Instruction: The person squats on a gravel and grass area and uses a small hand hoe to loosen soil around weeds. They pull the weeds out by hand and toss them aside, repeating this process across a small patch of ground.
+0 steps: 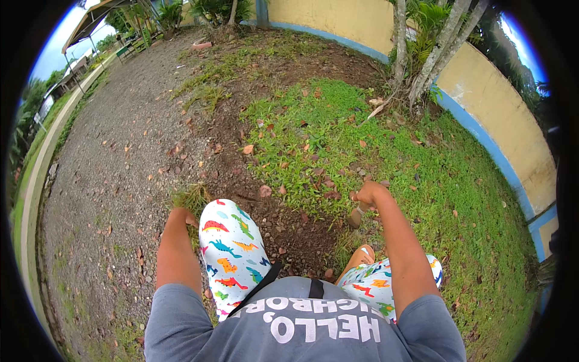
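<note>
My left hand (184,214) is beside my bent knee, at a tuft of pulled-looking grass (192,197); the knee partly hides its fingers, but blades stick out above and below the hand. On the other side, my right hand (368,194) is closed around the handle of a small hand tool, whose short, dull blade (355,218) points down toward the ground. Between my hands lies bare brown soil (298,240) with small stones. Low green weeds (294,181) border this soil patch.
Gravel (113,167) with dry leaves spreads on the left. Several thin tree trunks (400,45) stand near a yellow and blue wall (497,99) on the right. My sandalled foot (362,255) is below the tool. A concrete curb (38,181) runs along the far left.
</note>
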Tool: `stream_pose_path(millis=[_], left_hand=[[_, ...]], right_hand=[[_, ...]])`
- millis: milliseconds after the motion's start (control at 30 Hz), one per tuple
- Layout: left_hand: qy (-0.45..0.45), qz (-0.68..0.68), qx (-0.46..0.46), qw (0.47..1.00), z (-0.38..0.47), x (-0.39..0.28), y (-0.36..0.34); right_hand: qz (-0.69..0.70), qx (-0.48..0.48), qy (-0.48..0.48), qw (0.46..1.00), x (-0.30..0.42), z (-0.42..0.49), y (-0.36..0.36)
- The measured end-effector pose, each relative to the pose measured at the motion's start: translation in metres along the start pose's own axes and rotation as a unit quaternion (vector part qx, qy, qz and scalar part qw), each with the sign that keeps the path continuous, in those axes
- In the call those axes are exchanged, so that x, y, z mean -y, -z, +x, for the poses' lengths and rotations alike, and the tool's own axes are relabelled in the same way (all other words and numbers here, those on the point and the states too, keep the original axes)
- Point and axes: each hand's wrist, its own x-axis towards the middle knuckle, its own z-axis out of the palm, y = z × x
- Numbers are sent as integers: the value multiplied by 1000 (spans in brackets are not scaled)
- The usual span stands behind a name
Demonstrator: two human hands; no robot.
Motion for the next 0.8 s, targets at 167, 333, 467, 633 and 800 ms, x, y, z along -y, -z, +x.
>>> stream_pose_path(millis=[167,333,467,633,800], left_hand=[[47,-228,35,972,-4,3,11],[-104,-374,-220,895,-50,-24,68],[-195,-312,-251,895,-92,-67,101],[-219,-226,-235,920,-143,-98,134],[-207,-225,-265,915,-187,-104,164]], right_hand=[[60,10,-42,997,-17,-9,-4],[95,-2,-29,995,-32,-6,-13],[151,-9,-34,988,-34,-9,-20],[271,35,-22,962,-43,-2,-33],[153,47,4,987,-57,25,-44]])
